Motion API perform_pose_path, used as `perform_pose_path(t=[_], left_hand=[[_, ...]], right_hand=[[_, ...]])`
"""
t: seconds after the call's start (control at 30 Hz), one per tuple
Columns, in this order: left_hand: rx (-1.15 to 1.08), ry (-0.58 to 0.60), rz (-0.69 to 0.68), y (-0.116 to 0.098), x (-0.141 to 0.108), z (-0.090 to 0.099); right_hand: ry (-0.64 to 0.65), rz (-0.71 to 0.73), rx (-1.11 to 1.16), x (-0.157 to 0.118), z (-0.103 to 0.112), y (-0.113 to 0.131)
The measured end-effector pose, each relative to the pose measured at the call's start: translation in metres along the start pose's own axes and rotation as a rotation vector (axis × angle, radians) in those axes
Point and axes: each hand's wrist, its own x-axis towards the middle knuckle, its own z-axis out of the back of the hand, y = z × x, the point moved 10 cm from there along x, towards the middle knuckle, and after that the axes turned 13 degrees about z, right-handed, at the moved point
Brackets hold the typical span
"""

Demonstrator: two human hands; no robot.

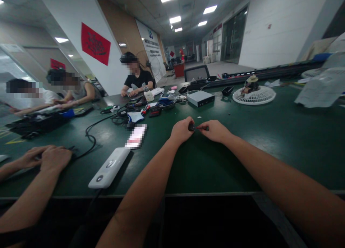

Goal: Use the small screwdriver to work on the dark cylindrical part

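On the near side of the box [201,98], a squared block with a flat pale-grey top and dark front, your left hand [183,130] is clamped on a small, rounded dark piece [191,127]. Your right hand [216,130] pinches a slim tool [202,128], its thin shaft pointing at the piece; whether they touch is too small to tell. Both are above the smooth, dull-sheened green table [229,161], nearer you than the box.

Your fingers curl inward, thumbs toward the work, knuckles up. Your forearms are bare and slant in from the lower corners, converging at the piece, the right one lying flatter across the view.

Right of the box sit an open black tray [228,90] and a round white grille [253,96] with radiating ribs. Left of it, tangled black cables [118,115] lie by a crumpled blue-and-white cloth [135,116]. Nearer you on that side are a lit phone [136,136] and a glossy white case [109,169] with rounded ends. Farther left, a co-worker's hands [52,158] hold something dark and narrow.
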Motion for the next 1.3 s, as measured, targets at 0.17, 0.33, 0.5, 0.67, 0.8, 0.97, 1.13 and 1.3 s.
perform_pose_path(t=[0.17, 0.33, 0.5, 0.67, 0.8, 0.97, 1.13, 1.3], left_hand=[[-0.015, -0.005, 0.021, 0.003, 0.0, 0.002], [0.002, 0.005, 0.039, 0.0, -0.001, 0.002], [0.045, 0.036, 0.061, 0.0, -0.001, 0.0], [0.042, -0.011, 0.09, 0.0, -0.001, 0.007], [0.062, -0.011, 0.081, -0.002, -0.001, 0.006], [0.044, 0.014, 0.068, -0.002, -0.001, 0.004], [0.083, 0.021, 0.039, -0.007, -0.003, 0.002], [0.075, 0.054, 0.042, -0.007, -0.004, -0.003]], right_hand=[[-0.04, 0.058, 0.152, 0.001, -0.003, 0.006], [-0.093, 0.013, 0.102, 0.001, 0.003, -0.002], [0.0, -0.013, 0.037, 0.0, -0.003, -0.002], [-0.12, 0.011, 0.141, 0.001, 0.006, 0.001], [-0.069, -0.035, 0.068, 0.0, 0.003, -0.003], [-0.071, -0.04, 0.192, 0.0, 0.0, -0.001], [-0.046, -0.048, 0.089, 0.0, 0.003, -0.002], [-0.008, -0.047, 0.134, 0.0, -0.002, -0.001]])
